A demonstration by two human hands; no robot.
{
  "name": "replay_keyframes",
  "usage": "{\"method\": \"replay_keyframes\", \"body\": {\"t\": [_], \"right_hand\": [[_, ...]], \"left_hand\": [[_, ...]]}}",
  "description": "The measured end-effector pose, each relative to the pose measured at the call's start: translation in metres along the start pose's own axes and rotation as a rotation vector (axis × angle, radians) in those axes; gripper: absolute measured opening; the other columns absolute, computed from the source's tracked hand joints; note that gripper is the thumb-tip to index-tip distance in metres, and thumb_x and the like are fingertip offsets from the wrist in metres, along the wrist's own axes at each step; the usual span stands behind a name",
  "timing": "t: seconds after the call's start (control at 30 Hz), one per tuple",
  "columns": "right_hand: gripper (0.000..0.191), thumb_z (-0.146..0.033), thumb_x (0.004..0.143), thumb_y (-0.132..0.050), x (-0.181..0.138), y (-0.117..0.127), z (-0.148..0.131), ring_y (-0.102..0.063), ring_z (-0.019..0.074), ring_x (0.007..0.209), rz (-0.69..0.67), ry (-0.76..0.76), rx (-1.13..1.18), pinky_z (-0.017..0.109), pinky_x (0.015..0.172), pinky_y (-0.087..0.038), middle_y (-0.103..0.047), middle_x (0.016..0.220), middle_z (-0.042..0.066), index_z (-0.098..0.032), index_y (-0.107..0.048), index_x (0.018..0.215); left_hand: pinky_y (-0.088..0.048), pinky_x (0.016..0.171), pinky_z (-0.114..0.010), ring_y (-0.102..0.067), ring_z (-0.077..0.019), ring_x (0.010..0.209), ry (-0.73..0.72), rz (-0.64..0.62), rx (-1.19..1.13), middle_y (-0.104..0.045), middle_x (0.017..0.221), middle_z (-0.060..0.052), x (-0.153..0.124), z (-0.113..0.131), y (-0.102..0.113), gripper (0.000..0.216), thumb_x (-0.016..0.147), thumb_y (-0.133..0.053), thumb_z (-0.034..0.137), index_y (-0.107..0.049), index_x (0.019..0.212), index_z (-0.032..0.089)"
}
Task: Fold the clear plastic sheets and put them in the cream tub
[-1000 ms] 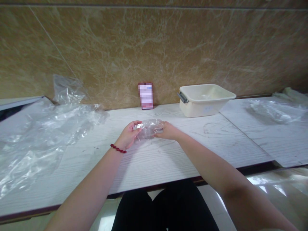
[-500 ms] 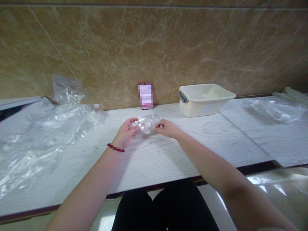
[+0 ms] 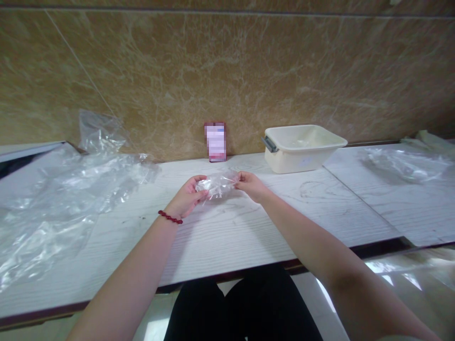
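Note:
A small clear plastic bag (image 3: pixel 219 183), crinkled and shiny, is stretched between my two hands just above the white wood-grain table (image 3: pixel 227 237). My left hand (image 3: pixel 190 195), with a dark red bead bracelet (image 3: pixel 170 217) at its wrist, is closed on the bag's left end, thumb on top. At the other end, the fingers of my right hand (image 3: pixel 251 185) pinch the plastic. Whether anything lies inside the bag cannot be made out.
Behind the hands a phone (image 3: pixel 215 142) with a blurred screen leans on the brown marbled wall (image 3: pixel 227 71). A cream tub (image 3: pixel 302 158) with a grey handle stands right of it. Clear plastic sheeting (image 3: pixel 81 184) spreads over the left side; more clear plastic (image 3: pixel 408 164) lies far right.
My right hand has risen slightly and shifted a little to the right. The bag has become narrower and more crumpled between the hands. My left hand keeps its hold almost in place.

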State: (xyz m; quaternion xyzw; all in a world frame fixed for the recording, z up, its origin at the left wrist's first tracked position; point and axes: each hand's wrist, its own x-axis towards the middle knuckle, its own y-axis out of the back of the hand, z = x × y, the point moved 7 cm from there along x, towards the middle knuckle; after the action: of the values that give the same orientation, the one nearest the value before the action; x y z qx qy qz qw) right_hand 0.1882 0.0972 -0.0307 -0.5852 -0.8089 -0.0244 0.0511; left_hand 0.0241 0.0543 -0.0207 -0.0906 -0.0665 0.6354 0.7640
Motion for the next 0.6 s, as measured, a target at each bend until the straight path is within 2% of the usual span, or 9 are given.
{"method": "replay_keyframes", "body": {"t": [0.07,0.17,0.23,0.3,0.4,0.53,0.6], "right_hand": [[0.026,-0.021,0.054,-0.062,-0.001,0.0,-0.001,-0.048,0.0069,0.052,0.009,-0.008,0.059,0.021,0.054,-0.04,-0.048,0.055,-0.007,-0.017,-0.041,0.069],[0.045,-0.017,0.054,-0.062,-0.003,0.0,-0.006,-0.05,0.0075,0.051,0.012,0.016,0.075,0.021,0.051,-0.04,-0.051,0.059,-0.008,-0.022,-0.039,0.093],[0.059,-0.015,0.057,-0.06,-0.005,-0.001,-0.01,-0.05,0.0072,0.052,-0.034,0.025,0.037,0.019,0.05,-0.04,-0.053,0.064,-0.007,-0.026,-0.034,0.108],[0.063,-0.012,0.058,-0.058,-0.007,-0.005,-0.011,-0.048,0.006,0.052,-0.103,0.023,-0.015,0.018,0.049,-0.038,-0.052,0.064,-0.007,-0.028,-0.034,0.114],[0.052,-0.011,0.058,-0.057,-0.007,-0.007,-0.01,-0.044,0.0047,0.05,-0.131,0.021,-0.061,0.016,0.047,-0.035,-0.05,0.06,-0.006,-0.025,-0.046,0.107],[0.016,-0.013,0.06,-0.053,-0.003,-0.005,-0.005,-0.046,0.0063,0.058,-0.084,0.037,-0.06,0.017,0.052,-0.034,-0.054,0.066,-0.002,-0.016,-0.059,0.075],[0.012,-0.013,0.061,-0.049,-0.002,-0.003,-0.003,-0.047,0.0072,0.06,-0.079,0.035,-0.073,0.019,0.055,-0.035,-0.055,0.066,-0.001,-0.015,-0.06,0.066]], "left_hand": [[-0.047,0.062,-0.022,-0.052,-0.0081,0.068,-0.003,0.009,0.005,-0.051,0.086,0.002,0.0,0.0,0.001,0.045,0.055,-0.067,0.01,-0.047,0.094,0.02],[-0.046,0.061,-0.019,-0.052,-0.0061,0.066,0.008,0.016,0.017,-0.052,0.087,0.002,0.0,-0.002,0.001,0.042,0.056,-0.066,0.01,-0.049,0.093,0.02],[-0.044,0.06,-0.017,-0.051,-0.0048,0.063,0.029,0.016,0.035,-0.054,0.084,0.001,0.0,-0.003,0.001,0.041,0.057,-0.066,0.011,-0.051,0.093,0.019],[-0.043,0.058,-0.016,-0.051,-0.0046,0.061,0.048,0.008,0.052,-0.055,0.081,0.001,0.0,-0.004,0.001,0.042,0.057,-0.066,0.011,-0.052,0.096,0.017],[-0.042,0.059,-0.016,-0.052,-0.0045,0.06,0.071,-0.027,0.052,-0.057,0.078,0.001,0.0,-0.005,0.001,0.047,0.058,-0.066,0.013,-0.051,0.102,0.017],[-0.042,0.063,-0.017,-0.053,-0.0051,0.064,0.056,-0.093,0.014,-0.058,0.081,0.001,0.001,-0.005,-0.002,0.047,0.058,-0.066,0.014,-0.051,0.103,0.019],[-0.042,0.066,-0.017,-0.053,-0.0062,0.069,0.042,-0.111,-0.005,-0.059,0.084,0.001,0.001,-0.004,-0.003,0.047,0.058,-0.067,0.013,-0.052,0.102,0.02]]}}
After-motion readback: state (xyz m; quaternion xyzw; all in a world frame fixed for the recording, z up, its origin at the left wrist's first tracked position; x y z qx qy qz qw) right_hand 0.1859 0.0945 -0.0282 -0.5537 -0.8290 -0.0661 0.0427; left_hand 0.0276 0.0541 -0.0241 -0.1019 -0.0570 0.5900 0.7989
